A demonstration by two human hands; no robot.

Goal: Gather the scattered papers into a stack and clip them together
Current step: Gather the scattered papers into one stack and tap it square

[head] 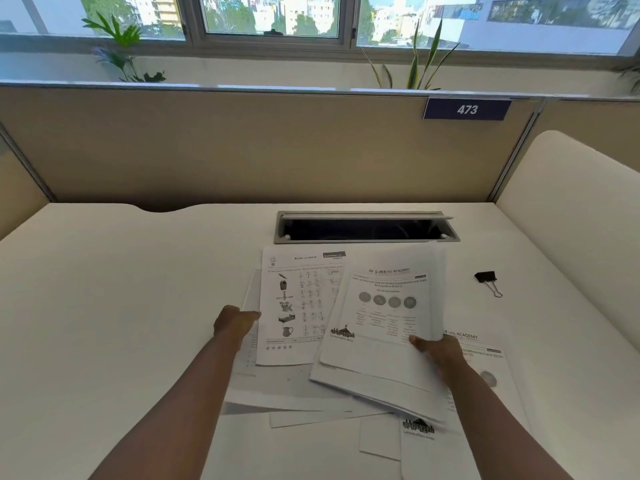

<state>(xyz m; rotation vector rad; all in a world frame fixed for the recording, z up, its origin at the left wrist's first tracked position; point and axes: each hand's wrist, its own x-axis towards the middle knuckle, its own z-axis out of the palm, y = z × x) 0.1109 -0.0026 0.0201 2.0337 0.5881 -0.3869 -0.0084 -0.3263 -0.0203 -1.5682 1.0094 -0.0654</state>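
Several printed papers lie overlapping on the white desk (104, 306). My right hand (438, 351) grips a small bundle of papers (381, 327), lifted slightly and tilted, with an academy sheet on top. My left hand (235, 322) pinches the left edge of a worksheet with pictures (298, 306) that lies flat. More loose sheets (311, 396) spread beneath and toward me, one academy sheet (485, 368) sticking out at the right. A black binder clip (487, 281) lies by itself on the desk to the right of the papers.
A grey cable slot (367, 227) with an open lid is set in the desk just behind the papers. A beige partition (242, 150) with a "473" label (467, 109) closes the back. A white curved panel (575, 209) borders the right side.
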